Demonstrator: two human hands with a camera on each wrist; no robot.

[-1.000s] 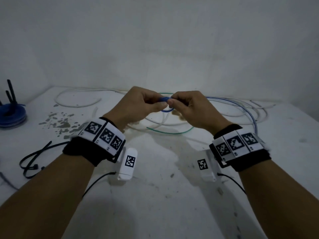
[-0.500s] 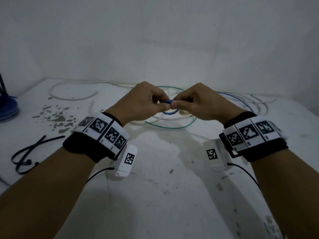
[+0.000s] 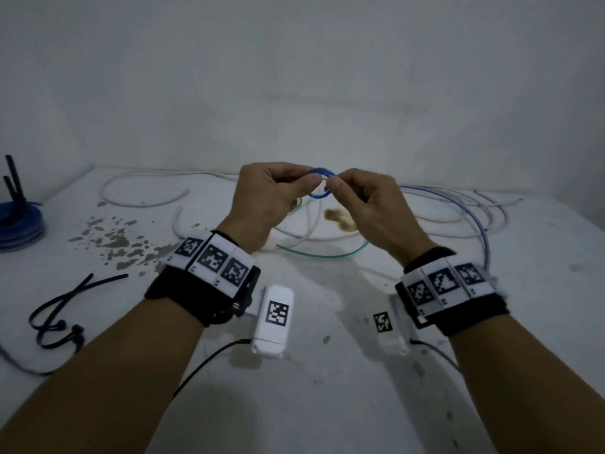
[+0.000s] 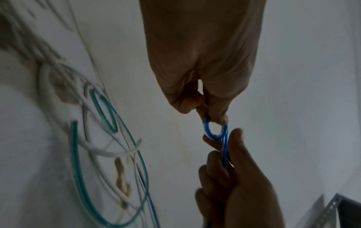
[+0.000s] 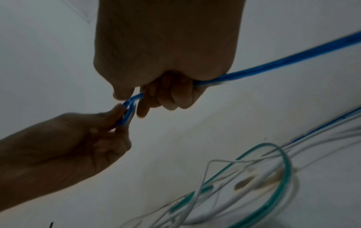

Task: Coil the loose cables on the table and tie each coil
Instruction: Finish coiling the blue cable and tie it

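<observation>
A blue cable is bent into a small loop (image 3: 322,185) held in the air above the white table (image 3: 327,404). My left hand (image 3: 309,181) pinches the loop's left side between thumb and forefinger. My right hand (image 3: 333,184) pinches its right side. In the left wrist view the left hand (image 4: 213,121) holds the top of the blue loop (image 4: 207,131), and the right hand (image 4: 229,145) meets it from below. The right wrist view shows the blue cable (image 5: 293,58) running out of the right fist (image 5: 134,101) towards the table.
Loose white cables (image 3: 144,201) and a green cable (image 3: 320,255) lie tangled on the table behind and under my hands. A blue coil (image 3: 19,224) sits at the far left edge. Black zip ties (image 3: 59,309) lie at the front left. A wall stands close behind.
Both hands have kept hold of the blue cable and stayed together. The small loop between them looks rounder and more open than half a second ago.
</observation>
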